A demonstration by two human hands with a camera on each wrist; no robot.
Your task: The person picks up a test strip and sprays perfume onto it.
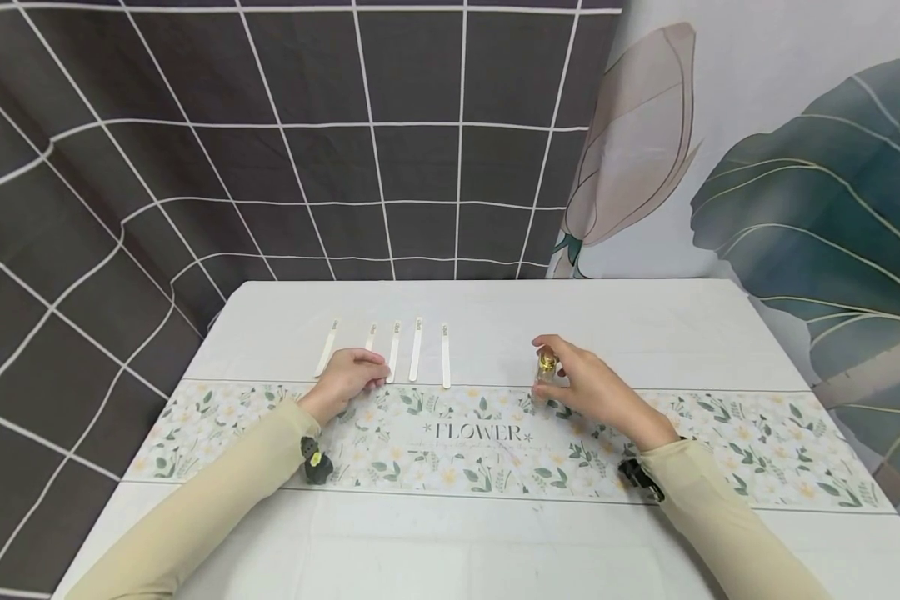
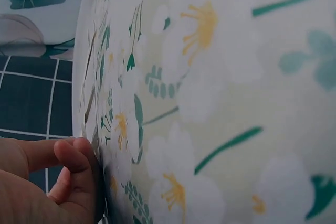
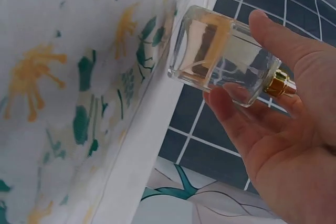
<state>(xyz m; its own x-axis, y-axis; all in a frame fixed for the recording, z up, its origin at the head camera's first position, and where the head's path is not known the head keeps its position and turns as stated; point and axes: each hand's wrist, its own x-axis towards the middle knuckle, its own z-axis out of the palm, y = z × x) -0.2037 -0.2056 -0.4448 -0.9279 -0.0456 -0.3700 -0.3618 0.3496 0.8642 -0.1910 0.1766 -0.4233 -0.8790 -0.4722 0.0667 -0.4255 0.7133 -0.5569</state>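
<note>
On the right, my right hand [image 1: 588, 383] holds a clear glass perfume bottle [image 3: 210, 51] between thumb and fingers. A gold neck [image 3: 280, 83] tops the bottle, near the palm, and its base points to the table in the right wrist view. Over to the left, my left hand [image 1: 351, 375] has thumb and fingertips together at the near end of a white paper test strip [image 1: 395, 346]. Other strips lie about it: one at the far left [image 1: 326, 348], one partly hidden behind the hand [image 1: 371, 335], and two to its right [image 1: 416, 350].
A floral table runner [image 1: 465, 479] printed with "FLOWER" crosses the white table [image 1: 450, 546]. Behind stand a dark grid-patterned curtain [image 1: 412, 167] and a pale cloth with large leaf prints [image 1: 832, 200]. Wrist cameras [image 1: 317, 460] sit on both sleeves.
</note>
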